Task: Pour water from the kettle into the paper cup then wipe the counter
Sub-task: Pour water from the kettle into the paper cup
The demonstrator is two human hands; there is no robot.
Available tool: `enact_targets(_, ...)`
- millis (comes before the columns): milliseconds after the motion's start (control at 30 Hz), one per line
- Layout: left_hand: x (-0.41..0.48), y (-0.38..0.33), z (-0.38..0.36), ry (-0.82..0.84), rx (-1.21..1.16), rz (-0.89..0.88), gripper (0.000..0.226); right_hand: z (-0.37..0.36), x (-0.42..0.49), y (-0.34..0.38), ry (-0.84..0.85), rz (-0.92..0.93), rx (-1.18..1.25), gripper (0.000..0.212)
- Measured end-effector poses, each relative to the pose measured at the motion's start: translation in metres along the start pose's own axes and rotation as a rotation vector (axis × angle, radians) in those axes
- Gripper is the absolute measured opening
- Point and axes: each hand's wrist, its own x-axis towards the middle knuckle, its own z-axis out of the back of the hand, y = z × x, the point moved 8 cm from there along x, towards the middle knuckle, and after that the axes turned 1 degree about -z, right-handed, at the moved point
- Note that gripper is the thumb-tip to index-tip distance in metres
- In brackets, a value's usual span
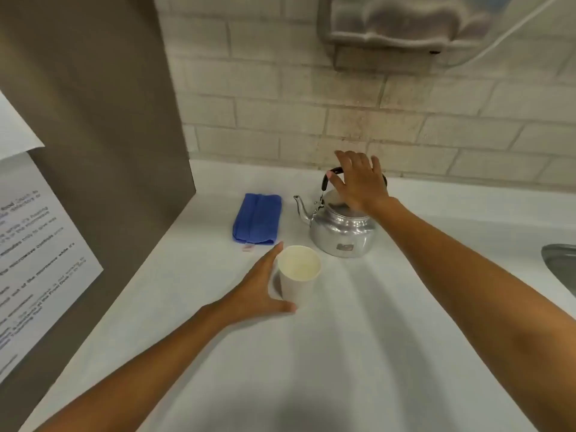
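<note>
Head view: white counter runs back to a pale brick wall. Three task items stand in a loose row on it, toward the back.

Paper cup, white, upright, mouth open; whether it holds anything cannot be told. Left hand is cupped around the cup's left side, thumb at the near base, fingers spread along the far flank. Contact looks light; fingers are spread, not clenched, and a firm grasp cannot be confirmed.

Kettle, shiny metal, sits behind and just right of the cup, spout pointing left, black handle arched upright over the lid. Right hand is over the kettle top, fingers extended and splayed across the handle, palm above the lid. The fingers are not curled round the handle; hand unclosed. Kettle base rests flat on the counter.

Blue cloth, folded, lies flat left of the kettle and behind the cup, clear of both hands.

Periphery: brown panel at left carrying a printed notice, text too blurred to read; sink edge at far right; a wall-mounted dispenser above the kettle.
</note>
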Motion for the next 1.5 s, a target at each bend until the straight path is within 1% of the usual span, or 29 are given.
enact_targets(33, 0.001, -0.007, -0.004, -0.004, -0.042, -0.014, 0.117, 0.001, 0.003, -0.002, -0.008, -0.003, 0.001, 0.054)
enact_targets(133, 0.006, -0.008, -0.012, -0.045, -0.13, 0.016, 0.109, 0.003, 0.012, -0.009, 0.006, -0.026, 0.013, 0.049)
enact_targets(267, 0.008, -0.012, -0.012, -0.103, -0.217, 0.011, 0.097, 0.003, 0.027, -0.017, 0.006, -0.1, 0.062, 0.06)
enact_targets(367, 0.013, -0.015, -0.01, -0.156, -0.239, 0.029, 0.088, -0.001, 0.038, -0.025, 0.03, -0.193, 0.126, 0.059)
enact_targets(467, 0.017, -0.014, -0.003, -0.201, -0.243, 0.025, 0.088, 0.0, 0.04, -0.027, 0.032, -0.243, 0.141, 0.056)
enact_targets(600, 0.02, -0.01, 0.007, -0.253, -0.24, 0.013, 0.09, 0.006, 0.033, -0.026, -0.001, -0.261, 0.164, 0.052)
enact_targets(733, 0.022, -0.011, 0.0, -0.219, -0.234, 0.008, 0.089, 0.026, 0.023, -0.025, -0.032, -0.25, 0.175, 0.051)
enact_targets(833, 0.025, -0.013, -0.004, -0.2, -0.228, -0.001, 0.09, 0.055, 0.016, -0.026, -0.088, -0.212, 0.17, 0.049)
enact_targets(933, 0.025, -0.013, -0.004, -0.191, -0.239, -0.001, 0.092, 0.084, 0.008, -0.017, -0.131, -0.125, 0.134, 0.051)
enact_targets(1200, 0.023, -0.015, -0.003, -0.189, -0.252, 0.013, 0.089, 0.114, -0.015, 0.018, -0.081, 0.07, -0.061, 0.05)
enact_targets(1500, 0.026, -0.011, -0.005, -0.168, -0.254, 0.022, 0.088, 0.121, -0.037, 0.064, -0.075, 0.282, -0.24, 0.049)
